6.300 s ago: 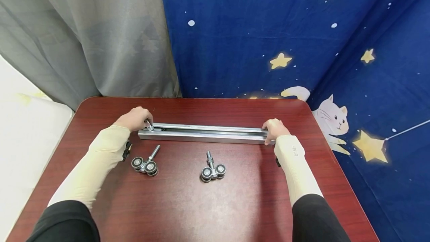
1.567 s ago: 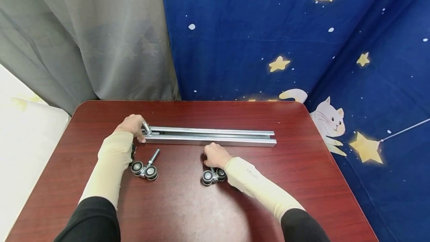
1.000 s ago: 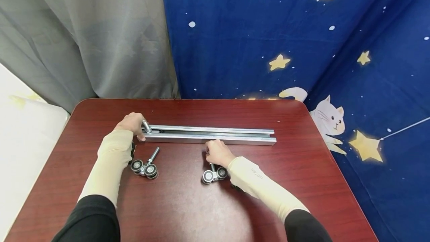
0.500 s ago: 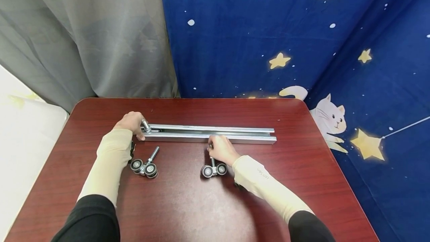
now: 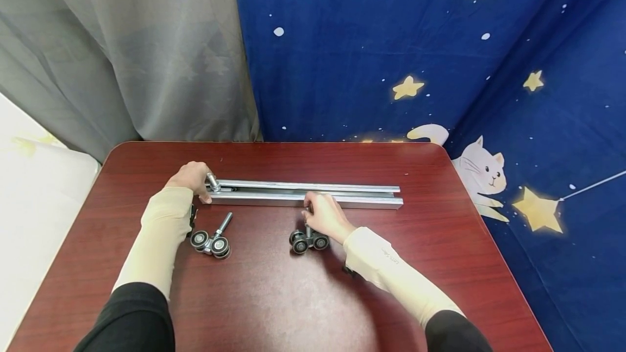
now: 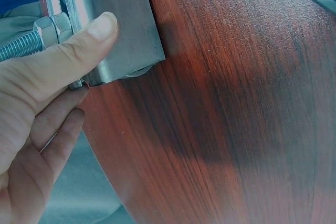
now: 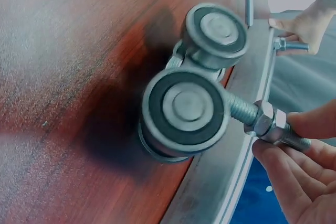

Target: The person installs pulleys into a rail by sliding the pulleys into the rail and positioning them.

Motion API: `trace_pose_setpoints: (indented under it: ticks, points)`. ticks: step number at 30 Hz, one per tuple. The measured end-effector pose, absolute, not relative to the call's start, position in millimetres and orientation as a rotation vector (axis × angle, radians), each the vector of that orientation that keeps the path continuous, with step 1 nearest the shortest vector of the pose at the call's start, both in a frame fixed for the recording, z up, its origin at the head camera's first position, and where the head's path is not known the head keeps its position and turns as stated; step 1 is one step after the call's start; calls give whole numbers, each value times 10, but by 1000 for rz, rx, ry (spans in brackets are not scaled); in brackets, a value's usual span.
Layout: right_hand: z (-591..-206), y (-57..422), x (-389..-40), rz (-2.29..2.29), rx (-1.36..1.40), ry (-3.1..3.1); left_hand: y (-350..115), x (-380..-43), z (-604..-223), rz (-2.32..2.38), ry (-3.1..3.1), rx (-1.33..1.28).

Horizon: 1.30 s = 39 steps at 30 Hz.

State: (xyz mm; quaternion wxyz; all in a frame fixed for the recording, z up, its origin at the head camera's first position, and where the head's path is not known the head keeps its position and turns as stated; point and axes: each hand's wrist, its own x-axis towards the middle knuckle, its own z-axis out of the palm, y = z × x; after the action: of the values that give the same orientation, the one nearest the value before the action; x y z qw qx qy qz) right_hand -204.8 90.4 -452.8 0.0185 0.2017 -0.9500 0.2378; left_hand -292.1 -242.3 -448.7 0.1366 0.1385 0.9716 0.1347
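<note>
A metal channel rail [image 5: 264,200] lies across the table, its slot facing up. My left hand [image 5: 188,179] grips its left end, the thumb [image 6: 84,45] pressed on the side wall. Beside that thumb a threaded bolt with nuts [image 6: 23,45] sticks up from a roller trolley sitting in the slot. My right hand [image 5: 326,215] pinches the bolt of a second roller trolley [image 5: 308,241] between thumb and fingers, in front of the rail. In the right wrist view its wheels [image 7: 187,106] hang tilted over the table, nuts at the fingertips. A third roller trolley [image 5: 211,244] lies at front left.
The dark red wooden table [image 5: 274,303] has its back edge near a grey curtain [image 5: 181,58] and a blue star-patterned curtain [image 5: 342,58]. A white surface [image 5: 44,205] borders the table on the left.
My right hand has left the rail's right end, taken hold of the middle roller trolley and lifted and tilted it. My left hand has shifted from the bolt to the rail's left end.
</note>
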Motion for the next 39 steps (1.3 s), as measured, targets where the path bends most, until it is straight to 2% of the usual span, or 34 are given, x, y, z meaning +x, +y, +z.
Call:
trace_pose_setpoints:
  ticks: [11, 27, 39]
  points:
    - [-4560, 935, -1829, 665, 786, -2781, -2412, -2911, -4476, 402, 2808, 384]
    - [-4634, 995, -1788, 734, 783, -2695, -2416, -2895, -4458, 410, 2799, 373]
    - [-4918, 986, -1741, 1223, 668, -2586, -2419, -2885, -4462, 438, 2789, 375]
